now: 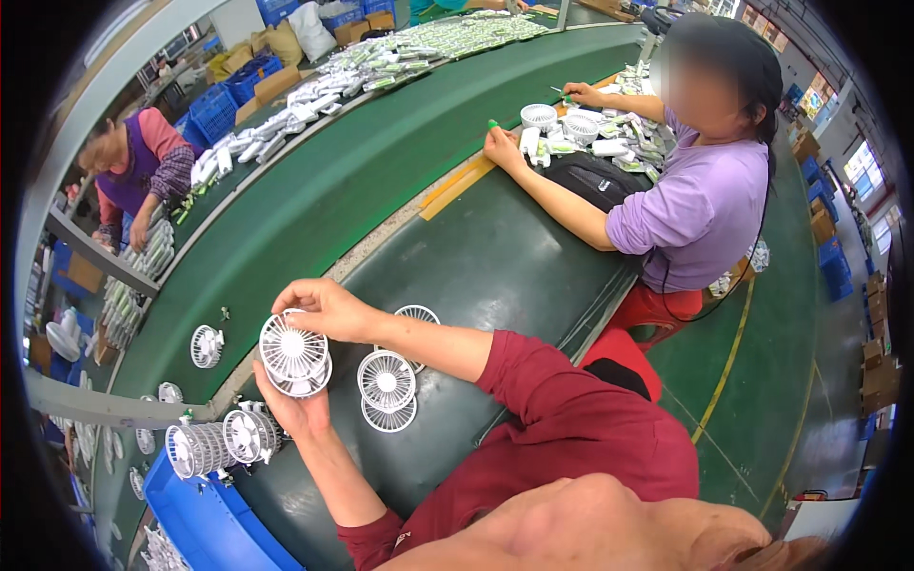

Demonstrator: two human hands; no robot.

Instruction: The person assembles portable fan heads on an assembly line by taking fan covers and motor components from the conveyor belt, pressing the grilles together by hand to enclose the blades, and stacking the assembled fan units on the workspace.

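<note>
A round white plastic fan grille (294,354) is gripped between left hand (290,404) beneath and right hand (324,309) above, fingers curled around its rim; two similar grilles (387,388) lie just beside on the dark green table (495,257).

Factory hall: green conveyor belt (314,190), green floor (762,381), blue crates (214,109).

Three people (705,190); two blue crates (205,519); seven-odd white fan heads (386,381).

Round white fan head (294,353), grille up, above green belt
</note>
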